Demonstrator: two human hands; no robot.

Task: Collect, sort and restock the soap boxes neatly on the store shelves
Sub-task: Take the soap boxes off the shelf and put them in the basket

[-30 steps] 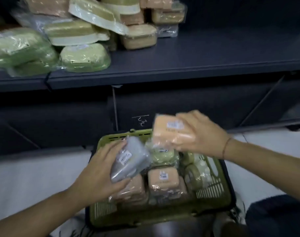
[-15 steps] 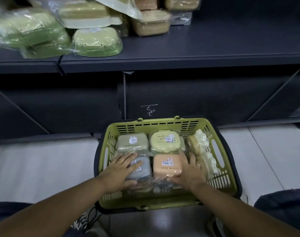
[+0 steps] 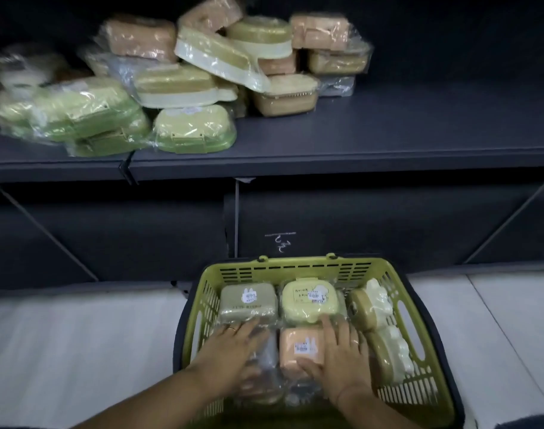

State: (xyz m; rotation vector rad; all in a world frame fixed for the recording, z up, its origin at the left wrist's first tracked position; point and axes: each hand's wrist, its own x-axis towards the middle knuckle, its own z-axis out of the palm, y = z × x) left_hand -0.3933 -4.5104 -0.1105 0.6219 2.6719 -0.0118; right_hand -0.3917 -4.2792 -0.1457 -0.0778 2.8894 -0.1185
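Inside the slatted green plastic basket, the left hand lies flat, fingers spread, on a clear-wrapped greyish soap box mostly hidden beneath them. The right hand, fingers straight, rests on the wrapped orange plastic soap box, thumb along its near edge.

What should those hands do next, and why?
Probably lift both hands out and reach up. The left hand and right hand lie flat, fingers straight, on wrapped boxes already settled in the green slotted plastic basket, the right on the orange plastic soap box, while film-wrapped soap boxes sit jumbled on the dark grey shelf.
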